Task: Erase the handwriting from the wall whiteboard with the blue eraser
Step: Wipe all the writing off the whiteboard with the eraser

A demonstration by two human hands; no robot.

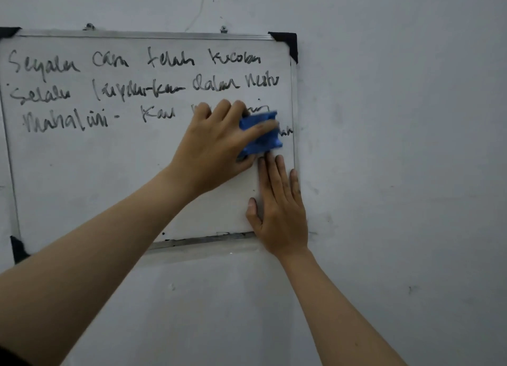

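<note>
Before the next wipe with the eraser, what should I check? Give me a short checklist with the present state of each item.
1. Left hand grips the blue foam eraser: ok.
2. Eraser lies against the white wall whiteboard: ok.
3. Right hand presses flat on the board's lower right corner, steadying it: ok.
4. Black handwriting all erased: not ok, three lines remain.
5. Ink under the eraser removed: cannot tell, hidden.

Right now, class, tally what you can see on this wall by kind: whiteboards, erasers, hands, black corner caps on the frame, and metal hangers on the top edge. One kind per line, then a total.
Whiteboards: 1, the whiteboard
Erasers: 1, the blue eraser
Hands: 2, left hand, right hand
Black corner caps in view: 3
Metal hangers: 2
Total: 9
</note>
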